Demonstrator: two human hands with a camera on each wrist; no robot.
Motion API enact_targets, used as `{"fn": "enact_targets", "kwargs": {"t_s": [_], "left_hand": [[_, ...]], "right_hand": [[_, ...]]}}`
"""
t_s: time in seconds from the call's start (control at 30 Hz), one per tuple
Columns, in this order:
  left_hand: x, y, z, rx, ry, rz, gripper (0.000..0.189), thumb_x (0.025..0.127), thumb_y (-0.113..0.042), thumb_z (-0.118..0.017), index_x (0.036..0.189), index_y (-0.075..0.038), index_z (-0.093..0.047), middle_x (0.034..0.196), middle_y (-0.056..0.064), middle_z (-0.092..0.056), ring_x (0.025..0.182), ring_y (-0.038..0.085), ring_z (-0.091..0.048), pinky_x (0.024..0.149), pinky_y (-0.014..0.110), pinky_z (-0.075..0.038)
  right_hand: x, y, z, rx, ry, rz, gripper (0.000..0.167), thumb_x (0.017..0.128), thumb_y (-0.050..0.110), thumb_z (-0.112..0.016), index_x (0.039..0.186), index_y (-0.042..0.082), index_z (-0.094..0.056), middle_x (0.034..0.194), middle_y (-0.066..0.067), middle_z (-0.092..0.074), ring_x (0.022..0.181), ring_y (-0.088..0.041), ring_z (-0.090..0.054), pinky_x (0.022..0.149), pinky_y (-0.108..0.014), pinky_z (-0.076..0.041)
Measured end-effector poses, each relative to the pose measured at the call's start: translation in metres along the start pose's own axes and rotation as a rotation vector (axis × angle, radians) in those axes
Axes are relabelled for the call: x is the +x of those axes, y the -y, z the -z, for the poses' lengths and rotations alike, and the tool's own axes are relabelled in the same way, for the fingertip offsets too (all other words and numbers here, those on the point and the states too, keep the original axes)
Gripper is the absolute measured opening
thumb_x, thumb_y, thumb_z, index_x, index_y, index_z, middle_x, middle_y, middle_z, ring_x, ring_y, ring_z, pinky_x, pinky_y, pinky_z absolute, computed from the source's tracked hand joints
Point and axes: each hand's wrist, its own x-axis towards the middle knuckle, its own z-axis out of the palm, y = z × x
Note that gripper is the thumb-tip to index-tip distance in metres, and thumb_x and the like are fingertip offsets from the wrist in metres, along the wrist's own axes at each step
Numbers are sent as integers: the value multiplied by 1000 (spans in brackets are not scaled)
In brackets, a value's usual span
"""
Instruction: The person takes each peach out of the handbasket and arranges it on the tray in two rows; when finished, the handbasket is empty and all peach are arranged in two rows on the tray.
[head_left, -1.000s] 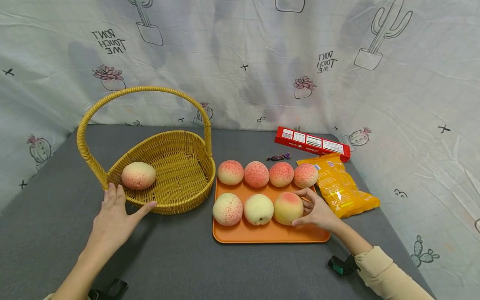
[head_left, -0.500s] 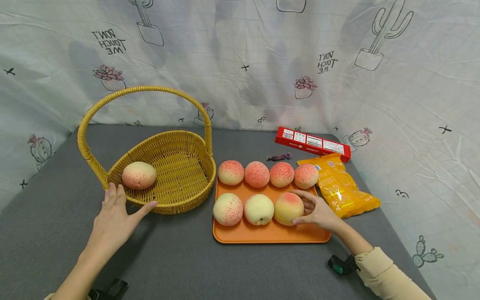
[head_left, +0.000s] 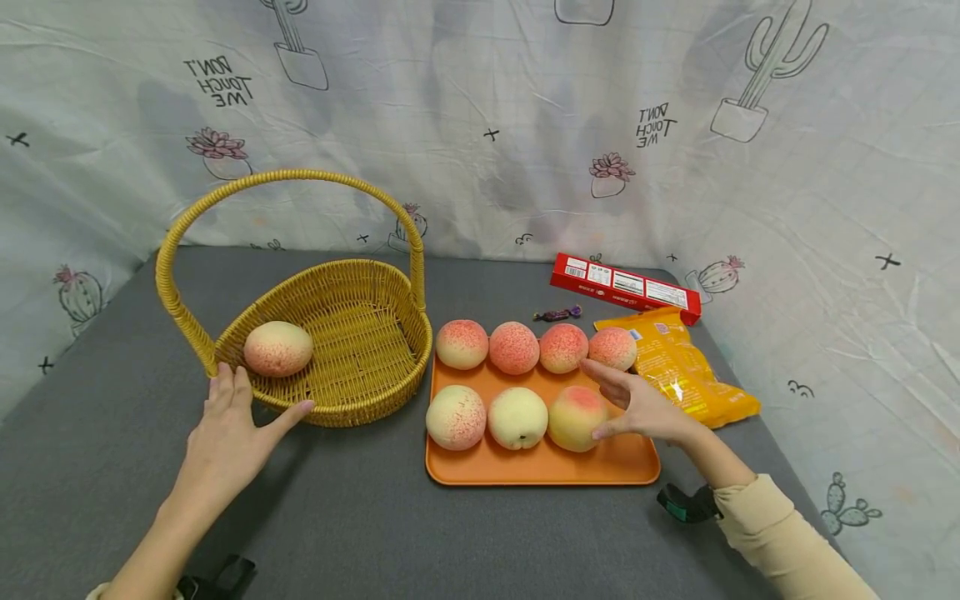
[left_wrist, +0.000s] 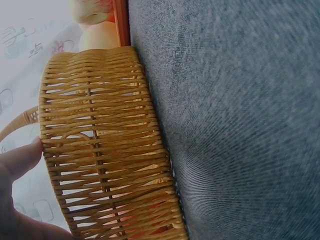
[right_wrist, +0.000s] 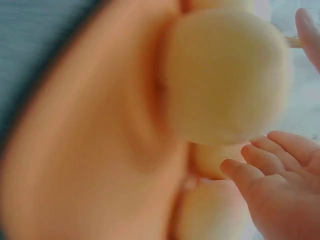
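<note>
A yellow wicker basket with a tall hoop handle stands at the left. One pink-and-cream peach lies inside it. My left hand rests spread against the near rim, thumb and fingers touching it; the left wrist view shows the woven wall close up. On an orange tray sit two rows of peaches. My right hand hovers beside the yellow front-right peach, fingers extended above it and thumb near its side. In the right wrist view, a gap separates the fingers from this peach.
Behind the tray lie a purple-wrapped candy and a long red box. An orange snack bag is to the right of the tray. A printed cloth hangs behind the grey table.
My right hand's fingers have come off the yellow peach, lifting and straightening, while the peach stays on the tray. My left hand remains at the basket rim.
</note>
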Motion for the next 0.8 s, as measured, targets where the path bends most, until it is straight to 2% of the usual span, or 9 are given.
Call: {"fn": "enact_targets", "kwargs": {"t_s": [0.03,0.13,0.3,0.47,0.63,0.8], "left_hand": [[0,0,0,0,-2,0,110,93,-63,-49,145,19,4,149,39,15,137,57,4,91,78,-23],[-1,0,0,0,-1,4,110,93,-63,-49,145,19,4,148,39,16,137,57,4,91,78,-23],[-1,0,0,-7,-1,12,111,93,-63,-49,146,18,5,149,38,16,137,57,4,91,79,-22],[-2,0,-1,-4,-15,13,111,93,-64,-49,146,18,5,149,38,16,138,57,4,92,78,-23],[-2,-1,-1,-3,-36,11,111,92,-63,-51,146,17,3,150,38,14,138,56,2,94,77,-23],[-3,-1,-2,-15,-41,16,112,92,-63,-52,147,17,3,150,37,14,138,56,1,94,76,-24]], "right_hand": [[3,6,3,-18,4,9,98,78,13,-83,151,-8,-22,156,-27,-20,141,-44,-20,109,-37,-29],[15,26,11,-52,10,36,98,78,12,-82,152,-6,-20,157,-25,-18,142,-46,-18,109,-48,-24],[40,54,12,-89,14,109,94,79,13,-82,152,-3,-25,157,-21,-25,143,-41,-22,110,-47,-26],[70,76,-3,-167,58,152,89,80,22,-82,151,2,-33,155,-15,-33,143,-33,-29,112,-47,-27],[101,93,-24,-279,82,132,84,81,20,-82,150,7,-38,153,-9,-38,140,-29,-35,112,-45,-31],[132,104,-43,-320,127,183,82,81,21,-81,150,9,-38,153,-7,-38,140,-24,-35,110,-44,-34]]}}
